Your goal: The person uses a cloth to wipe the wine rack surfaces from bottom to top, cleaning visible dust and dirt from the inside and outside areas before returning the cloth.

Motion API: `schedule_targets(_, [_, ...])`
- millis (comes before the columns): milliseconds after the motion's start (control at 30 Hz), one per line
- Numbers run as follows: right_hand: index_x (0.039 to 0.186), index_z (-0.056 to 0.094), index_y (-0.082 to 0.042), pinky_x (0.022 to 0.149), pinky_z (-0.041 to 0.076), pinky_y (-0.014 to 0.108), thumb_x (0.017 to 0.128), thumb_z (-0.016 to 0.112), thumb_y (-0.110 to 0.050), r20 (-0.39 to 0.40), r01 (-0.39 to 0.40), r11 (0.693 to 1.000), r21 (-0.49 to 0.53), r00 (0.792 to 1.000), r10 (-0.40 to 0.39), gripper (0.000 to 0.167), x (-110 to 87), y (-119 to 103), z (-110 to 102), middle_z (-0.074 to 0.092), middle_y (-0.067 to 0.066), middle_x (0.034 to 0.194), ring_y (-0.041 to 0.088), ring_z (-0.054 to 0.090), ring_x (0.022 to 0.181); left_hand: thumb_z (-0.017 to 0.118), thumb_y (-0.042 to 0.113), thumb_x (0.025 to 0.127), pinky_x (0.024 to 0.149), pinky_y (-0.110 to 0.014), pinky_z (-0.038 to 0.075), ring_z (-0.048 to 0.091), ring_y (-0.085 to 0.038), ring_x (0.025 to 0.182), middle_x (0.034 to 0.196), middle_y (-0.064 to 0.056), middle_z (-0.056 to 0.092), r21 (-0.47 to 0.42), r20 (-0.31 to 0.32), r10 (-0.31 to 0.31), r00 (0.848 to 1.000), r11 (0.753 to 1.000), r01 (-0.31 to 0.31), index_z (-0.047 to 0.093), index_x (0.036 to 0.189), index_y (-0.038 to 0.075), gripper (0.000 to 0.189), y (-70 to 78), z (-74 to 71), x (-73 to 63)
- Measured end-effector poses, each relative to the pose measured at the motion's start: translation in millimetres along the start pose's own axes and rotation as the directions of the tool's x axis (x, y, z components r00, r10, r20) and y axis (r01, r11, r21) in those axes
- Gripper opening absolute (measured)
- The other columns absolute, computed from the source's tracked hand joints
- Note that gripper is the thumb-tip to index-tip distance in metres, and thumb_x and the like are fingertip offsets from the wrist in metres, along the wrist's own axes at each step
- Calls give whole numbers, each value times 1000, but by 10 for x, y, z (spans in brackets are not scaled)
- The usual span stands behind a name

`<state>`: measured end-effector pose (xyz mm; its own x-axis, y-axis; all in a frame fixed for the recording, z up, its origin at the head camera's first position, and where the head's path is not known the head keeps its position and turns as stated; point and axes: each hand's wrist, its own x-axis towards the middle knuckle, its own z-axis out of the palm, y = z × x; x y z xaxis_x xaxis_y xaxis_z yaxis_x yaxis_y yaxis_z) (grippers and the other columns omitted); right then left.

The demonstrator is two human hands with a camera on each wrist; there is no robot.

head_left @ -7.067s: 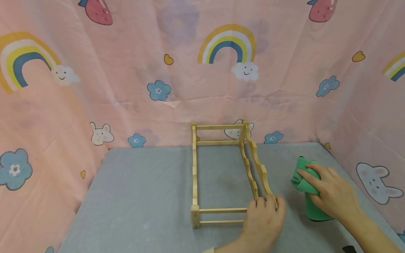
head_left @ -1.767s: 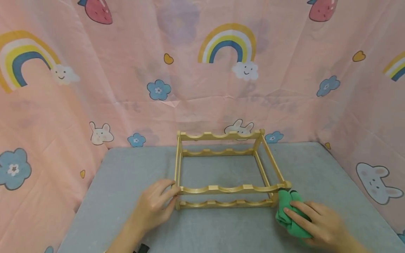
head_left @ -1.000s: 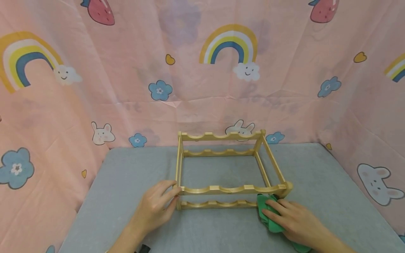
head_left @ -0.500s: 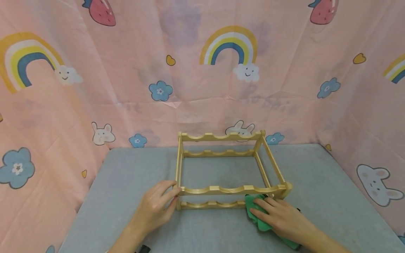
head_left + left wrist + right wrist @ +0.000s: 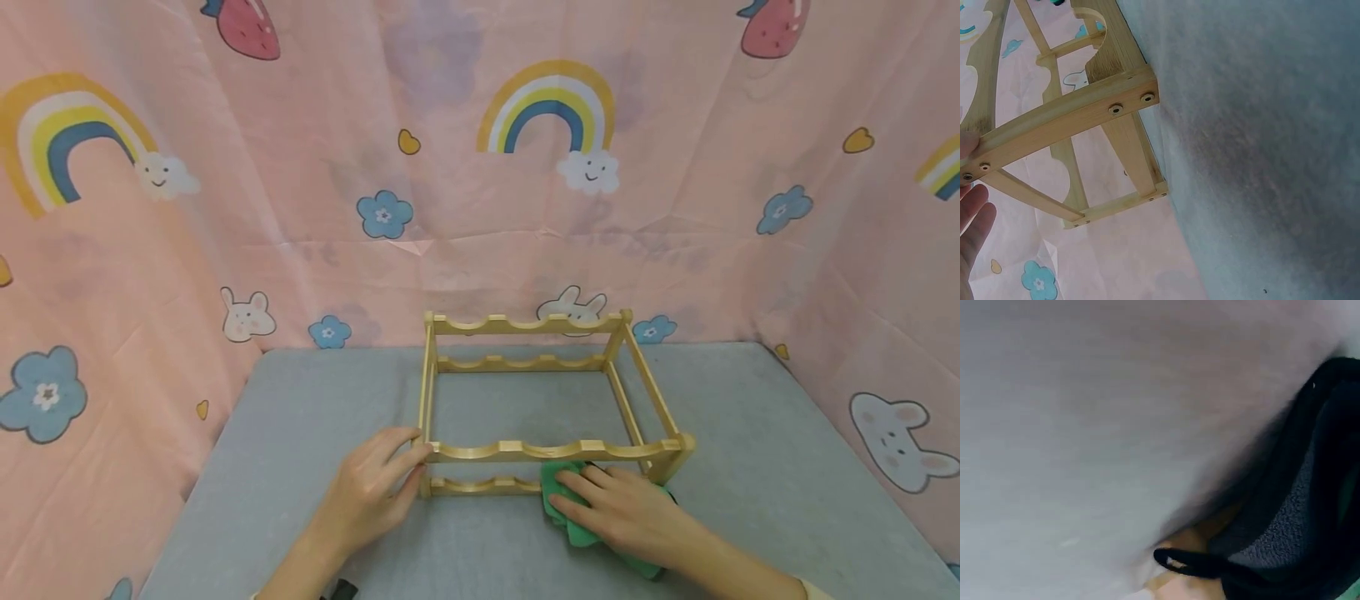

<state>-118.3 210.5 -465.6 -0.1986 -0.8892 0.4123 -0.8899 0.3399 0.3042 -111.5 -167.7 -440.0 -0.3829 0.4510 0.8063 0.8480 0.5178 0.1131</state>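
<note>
A light wooden wine rack (image 5: 517, 452) with scalloped rails stands on the table, long side toward me. My left hand (image 5: 375, 482) pinches its front left corner; in the left wrist view, fingers (image 5: 977, 219) show at the rack's end post (image 5: 1063, 125). My right hand (image 5: 618, 510) grips a green cloth (image 5: 581, 535) against the lower front rail (image 5: 487, 486), below the upper one. Cloth and fingers hide the right part of that lower rail. Close up in the right wrist view are the cloth's black edging and hanging loop (image 5: 1194, 562), with much of the view blurred.
A grey cloth-covered table (image 5: 322, 400) lies under the rack. Pink patterned curtain (image 5: 480, 217) closes off the back and both sides. Near the front edge, beside the left forearm, is a small black object (image 5: 343, 590).
My right hand and the cloth have slid left along the lower front rail from the right corner. Earlier the rack stood turned end-on; my left hand has since stayed at its front left corner.
</note>
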Motion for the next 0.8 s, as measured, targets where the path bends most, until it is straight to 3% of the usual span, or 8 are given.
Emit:
schedule_targets(133, [120,69,-19,59,48,23,117,19,-14,-15,10,1000,-5,1000,-10,50,162,-41,55,65,4,117,15,56,82,76,0,83,77,-41,61,70,-27,92,108,-13,70,0,1,0,1000,1000,0,75,108,4,25,-7,5,-4])
schedule_targets(233, [118,68,-19,55,40,20,117,20,-13,-31,25,1000,-4,999,-25,48,252,-76,86,63,3,116,14,51,78,77,-1,80,77,-41,61,70,-27,93,108,-13,71,2,5,-4,1000,1000,4,76,108,4,28,-9,7,-8])
schedule_targets(433, [124,67,-21,56,38,22,117,18,-15,71,86,996,-20,994,-84,50,454,-169,125,62,2,121,13,52,83,77,-1,78,77,-41,61,70,-27,92,108,-13,71,8,5,-4,1000,1000,4,75,107,4,30,-9,4,-7])
schedule_targets(567, [126,67,-24,58,40,22,111,50,-21,167,128,991,-51,979,-117,22,614,-234,164,62,0,126,12,54,86,79,-2,76,77,-40,62,71,-27,92,108,-12,71,16,15,-17,1000,1000,17,76,106,5,31,-9,-10,-5])
schedule_targets(667, [124,68,-26,57,37,21,99,71,-26,177,142,987,-80,976,-126,25,746,-286,190,62,-2,125,11,52,83,81,-2,75,77,-40,62,71,-26,91,109,-11,71,28,25,-30,999,999,30,76,106,6,33,-9,-23,-5])
schedule_targets(800, [122,71,-27,55,35,20,99,70,-27,146,144,984,-108,981,-128,23,884,-353,220,62,-4,123,9,49,79,82,-1,75,77,-41,62,71,-26,91,109,-10,72,34,38,-41,998,999,40,77,106,7,33,-5,-35,-2])
